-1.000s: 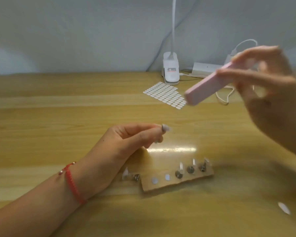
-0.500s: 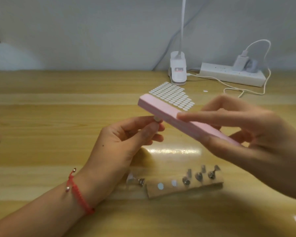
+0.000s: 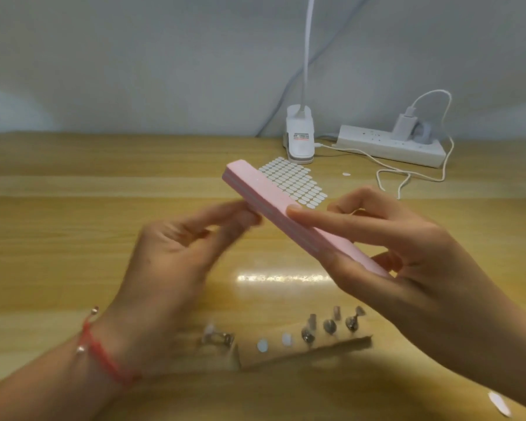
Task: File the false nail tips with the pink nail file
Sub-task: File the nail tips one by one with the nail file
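Observation:
My right hand (image 3: 401,262) grips the long pink nail file (image 3: 264,196) by its near end, the file slanting up and to the left above the table. My left hand (image 3: 176,256) is blurred, its pinched fingertips pressed against the file's lower edge; the false nail tip held between them is hidden by the fingers and the file. On the table near me lies a cardboard strip (image 3: 304,350) with three small metal holders (image 3: 328,326) carrying nail tips and two white adhesive dots. Another holder (image 3: 216,337) lies just left of the strip.
A sheet of white adhesive dots (image 3: 298,180) lies behind the file. A white clip lamp (image 3: 299,138), a power strip (image 3: 392,144) with a charger and a white cable stand along the back edge. A loose nail tip (image 3: 498,404) lies at the front right.
My right hand swung the pink file down from the upper right against my left fingertips. The left hand rose slightly and is now blurred with motion.

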Motion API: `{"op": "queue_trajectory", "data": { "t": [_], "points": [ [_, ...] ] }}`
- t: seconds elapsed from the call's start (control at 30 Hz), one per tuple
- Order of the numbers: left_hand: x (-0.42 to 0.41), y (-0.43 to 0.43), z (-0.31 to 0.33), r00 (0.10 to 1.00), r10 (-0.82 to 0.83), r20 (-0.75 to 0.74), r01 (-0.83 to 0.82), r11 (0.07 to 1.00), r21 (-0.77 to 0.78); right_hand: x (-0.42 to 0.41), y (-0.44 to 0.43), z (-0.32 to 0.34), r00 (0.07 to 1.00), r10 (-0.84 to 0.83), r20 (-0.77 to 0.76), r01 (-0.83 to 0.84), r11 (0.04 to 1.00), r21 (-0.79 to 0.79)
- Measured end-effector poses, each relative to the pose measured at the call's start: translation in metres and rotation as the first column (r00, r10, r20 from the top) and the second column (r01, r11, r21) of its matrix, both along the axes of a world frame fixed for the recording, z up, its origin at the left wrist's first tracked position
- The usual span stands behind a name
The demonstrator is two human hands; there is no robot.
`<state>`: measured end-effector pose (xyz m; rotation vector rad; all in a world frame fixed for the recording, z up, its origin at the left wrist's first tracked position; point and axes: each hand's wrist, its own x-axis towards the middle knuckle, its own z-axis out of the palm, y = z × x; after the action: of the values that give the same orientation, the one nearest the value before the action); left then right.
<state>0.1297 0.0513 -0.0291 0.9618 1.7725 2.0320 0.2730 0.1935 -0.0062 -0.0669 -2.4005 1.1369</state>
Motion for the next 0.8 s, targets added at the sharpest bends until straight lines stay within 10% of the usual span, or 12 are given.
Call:
{"op": "queue_trajectory", "data": {
  "t": [0.67, 0.8],
  "points": [
    [0.008, -0.004, -0.004, 0.887, -0.085, -0.454, 0.005, 0.984, -0.176, 0.001, -0.003, -0.005, 1.000, 0.002, 0.030, 0.002, 0.987, -0.159],
    [0.002, -0.005, 0.001, 0.962, 0.033, -0.272, -0.062, 0.993, -0.098, 0.003, -0.001, -0.003, 1.000, -0.008, 0.006, 0.009, 0.986, -0.166]
  ]
}}
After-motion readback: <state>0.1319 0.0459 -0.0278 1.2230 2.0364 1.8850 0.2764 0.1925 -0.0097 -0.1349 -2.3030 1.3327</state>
